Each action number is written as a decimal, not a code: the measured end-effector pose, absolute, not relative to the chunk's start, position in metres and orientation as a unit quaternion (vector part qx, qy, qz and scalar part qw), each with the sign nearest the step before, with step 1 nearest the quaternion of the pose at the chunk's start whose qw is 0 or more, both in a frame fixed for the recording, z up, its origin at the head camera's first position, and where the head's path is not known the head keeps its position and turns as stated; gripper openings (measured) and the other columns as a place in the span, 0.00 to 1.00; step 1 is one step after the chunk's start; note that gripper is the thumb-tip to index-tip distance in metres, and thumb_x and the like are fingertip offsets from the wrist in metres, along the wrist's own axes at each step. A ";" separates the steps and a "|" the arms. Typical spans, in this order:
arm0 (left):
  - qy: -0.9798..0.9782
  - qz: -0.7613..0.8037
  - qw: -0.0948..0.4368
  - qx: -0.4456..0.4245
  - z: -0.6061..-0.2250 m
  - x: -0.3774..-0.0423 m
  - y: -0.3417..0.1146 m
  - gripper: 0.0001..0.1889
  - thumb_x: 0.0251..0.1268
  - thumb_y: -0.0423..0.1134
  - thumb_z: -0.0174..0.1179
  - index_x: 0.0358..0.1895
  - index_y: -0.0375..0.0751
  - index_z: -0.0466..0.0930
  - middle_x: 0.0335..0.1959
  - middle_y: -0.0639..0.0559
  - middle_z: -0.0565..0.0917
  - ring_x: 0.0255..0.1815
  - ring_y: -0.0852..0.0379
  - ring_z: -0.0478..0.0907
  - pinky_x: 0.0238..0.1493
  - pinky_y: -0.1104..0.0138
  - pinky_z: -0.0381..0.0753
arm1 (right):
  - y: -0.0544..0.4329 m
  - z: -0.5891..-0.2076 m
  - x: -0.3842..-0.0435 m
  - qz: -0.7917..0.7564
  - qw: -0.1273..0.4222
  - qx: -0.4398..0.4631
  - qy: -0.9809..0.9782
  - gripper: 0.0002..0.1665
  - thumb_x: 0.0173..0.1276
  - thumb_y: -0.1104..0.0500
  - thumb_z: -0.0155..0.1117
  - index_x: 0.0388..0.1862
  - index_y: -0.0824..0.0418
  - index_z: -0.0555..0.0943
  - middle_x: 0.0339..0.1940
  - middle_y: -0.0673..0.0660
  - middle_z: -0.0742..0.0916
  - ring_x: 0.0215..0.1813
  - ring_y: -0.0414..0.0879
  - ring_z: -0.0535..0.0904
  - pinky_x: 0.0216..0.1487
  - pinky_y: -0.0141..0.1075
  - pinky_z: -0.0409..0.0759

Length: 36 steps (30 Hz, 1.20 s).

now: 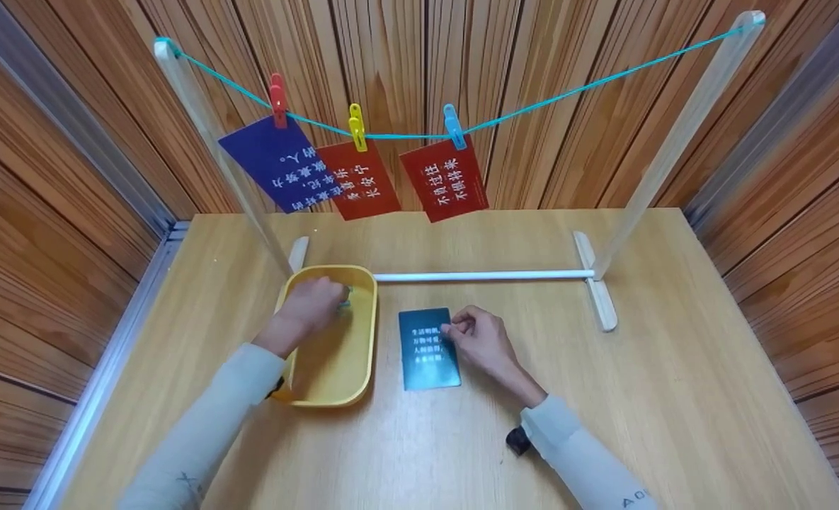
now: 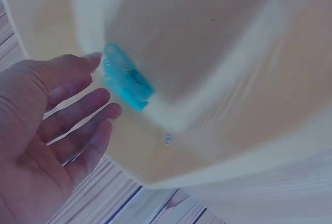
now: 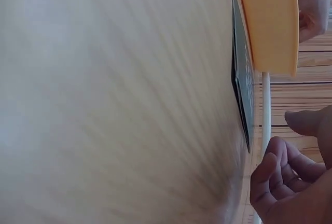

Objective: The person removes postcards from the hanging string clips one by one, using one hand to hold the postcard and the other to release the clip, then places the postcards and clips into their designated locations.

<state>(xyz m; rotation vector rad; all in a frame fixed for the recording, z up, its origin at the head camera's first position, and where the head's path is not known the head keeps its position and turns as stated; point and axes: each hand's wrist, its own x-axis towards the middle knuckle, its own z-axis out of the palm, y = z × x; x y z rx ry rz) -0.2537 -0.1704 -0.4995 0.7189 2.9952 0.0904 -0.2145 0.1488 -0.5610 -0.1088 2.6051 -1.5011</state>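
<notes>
My left hand (image 1: 311, 306) reaches into a yellow plastic basket (image 1: 375, 333). At its thumb and fingertips is a teal clothespin (image 2: 124, 79), lying inside near the wall. In the left wrist view the fingers (image 2: 98, 102) are loosely bent, with the clothespin just beyond them. On the table a dark teal card (image 1: 430, 361) with white characters lies to the right of the basket. My right hand (image 1: 486, 341) hovers by the card's right edge, overlapping it in the head view. The right wrist view shows its fingers (image 3: 264, 182) loosely curled, thumb apart, with nothing between them.
A turquoise string (image 1: 575, 91) sags between two wooden posts (image 1: 681, 142). Red, yellow and blue clothespins (image 1: 453, 127) hold a blue card (image 1: 267, 159) and two red cards (image 1: 451, 188) on it. A white rod (image 1: 483, 276) joins the posts low, behind the basket and card.
</notes>
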 end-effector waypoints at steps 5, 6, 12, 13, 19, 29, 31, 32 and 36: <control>0.969 0.046 0.035 0.242 -0.485 -0.248 -0.168 0.04 0.65 0.29 0.67 0.41 0.36 0.89 0.25 0.46 0.82 0.25 0.51 0.73 0.29 0.64 0.74 | 0.152 -0.559 -0.218 -0.497 0.034 -0.038 0.866 0.07 0.72 0.57 0.73 0.42 0.59 0.86 0.32 0.55 0.85 0.33 0.45 0.78 0.31 0.28 0.74; 0.968 0.048 0.034 0.244 -0.483 -0.247 -0.167 0.05 0.65 0.30 0.67 0.41 0.36 0.89 0.25 0.47 0.82 0.25 0.51 0.73 0.29 0.64 0.73 | 0.153 -0.559 -0.218 -0.496 0.027 -0.037 0.867 0.07 0.71 0.57 0.73 0.41 0.60 0.86 0.32 0.55 0.86 0.32 0.45 0.78 0.31 0.28 0.74; 0.967 0.056 0.039 0.247 -0.472 -0.246 -0.158 0.09 0.65 0.33 0.69 0.47 0.36 0.89 0.35 0.44 0.90 0.30 0.50 0.80 0.36 0.59 0.85 | 0.156 -0.556 -0.220 -0.501 0.019 -0.034 0.865 0.07 0.71 0.58 0.74 0.39 0.61 0.86 0.30 0.55 0.85 0.31 0.45 0.78 0.29 0.28 0.73; 0.967 0.059 0.042 0.245 -0.470 -0.246 -0.156 0.11 0.66 0.34 0.70 0.49 0.36 0.88 0.39 0.42 0.91 0.32 0.49 0.82 0.40 0.57 0.88 | 0.156 -0.555 -0.220 -0.501 0.020 -0.035 0.864 0.07 0.71 0.58 0.73 0.40 0.60 0.86 0.30 0.55 0.85 0.31 0.45 0.78 0.29 0.28 0.73; 0.970 0.056 0.051 0.232 -0.460 -0.242 -0.148 0.23 0.67 0.40 0.73 0.63 0.39 0.82 0.50 0.40 0.90 0.40 0.46 0.88 0.49 0.56 0.92 | 0.158 -0.546 -0.223 -0.498 0.021 -0.039 0.866 0.07 0.73 0.58 0.72 0.43 0.60 0.86 0.33 0.54 0.86 0.33 0.45 0.78 0.31 0.28 0.74; 0.965 0.080 0.005 0.249 -0.434 -0.238 -0.139 0.22 0.68 0.42 0.72 0.62 0.40 0.83 0.51 0.41 0.91 0.40 0.45 0.91 0.43 0.58 0.92 | 0.167 -0.518 -0.229 -0.498 0.024 -0.065 0.864 0.12 0.74 0.53 0.72 0.50 0.58 0.86 0.39 0.54 0.87 0.40 0.47 0.79 0.39 0.29 0.77; 0.964 0.093 0.000 0.248 -0.429 -0.238 -0.138 0.21 0.68 0.41 0.71 0.62 0.40 0.84 0.52 0.41 0.91 0.41 0.45 0.91 0.42 0.59 0.92 | 0.168 -0.512 -0.229 -0.494 0.019 -0.066 0.867 0.12 0.74 0.52 0.72 0.50 0.57 0.86 0.40 0.54 0.87 0.42 0.47 0.80 0.42 0.29 0.78; 0.964 0.100 -0.003 0.247 -0.426 -0.237 -0.138 0.21 0.68 0.41 0.71 0.62 0.41 0.83 0.52 0.41 0.91 0.40 0.46 0.91 0.42 0.60 0.92 | 0.168 -0.510 -0.229 -0.494 0.016 -0.066 0.867 0.12 0.74 0.52 0.71 0.50 0.57 0.86 0.41 0.54 0.87 0.42 0.47 0.80 0.43 0.29 0.79; 0.963 0.129 -0.016 0.235 -0.418 -0.237 -0.136 0.21 0.69 0.40 0.70 0.63 0.41 0.83 0.55 0.41 0.90 0.42 0.45 0.91 0.42 0.61 0.92 | 0.167 -0.498 -0.230 -0.495 0.010 -0.071 0.866 0.14 0.73 0.51 0.72 0.52 0.57 0.85 0.45 0.55 0.88 0.46 0.48 0.81 0.50 0.32 0.82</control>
